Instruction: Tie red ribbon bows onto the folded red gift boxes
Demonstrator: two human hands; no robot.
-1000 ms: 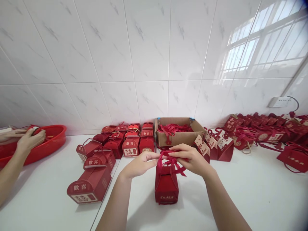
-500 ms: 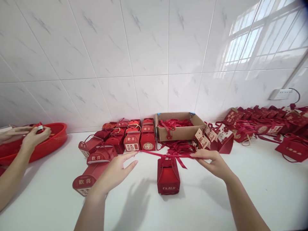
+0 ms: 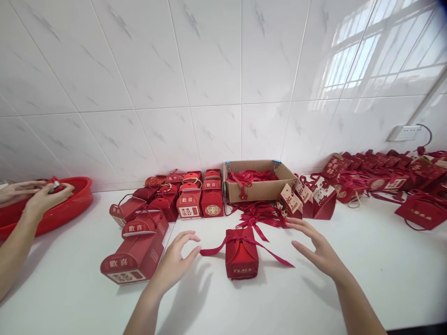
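Observation:
A small red gift box point(image 3: 241, 260) stands upright on the white table in front of me. Its top flaps are drawn together, and a dark red ribbon point(image 3: 214, 250) is tied across the top with its two tails spread left and right. Left of the box, my left hand point(image 3: 179, 256) is open, thumb and fingers apart, near the tip of the left tail but with nothing in it. My right hand point(image 3: 316, 246) is open too, held above the table to the right of the box, beyond the end of the right tail.
Behind the box lie loose red ribbons point(image 3: 256, 215) and a cardboard box point(image 3: 260, 190) holding more. Red gift boxes point(image 3: 188, 204) stand at left, with more point(image 3: 380, 179) at right. At far left, another person's hands point(image 3: 49, 195) hold a small item over a red basin point(image 3: 73, 207).
Both hands have let go of the ribbon, which was stretched taut between them. Its tails have dropped beside the box, and the box's top flaps have closed inward.

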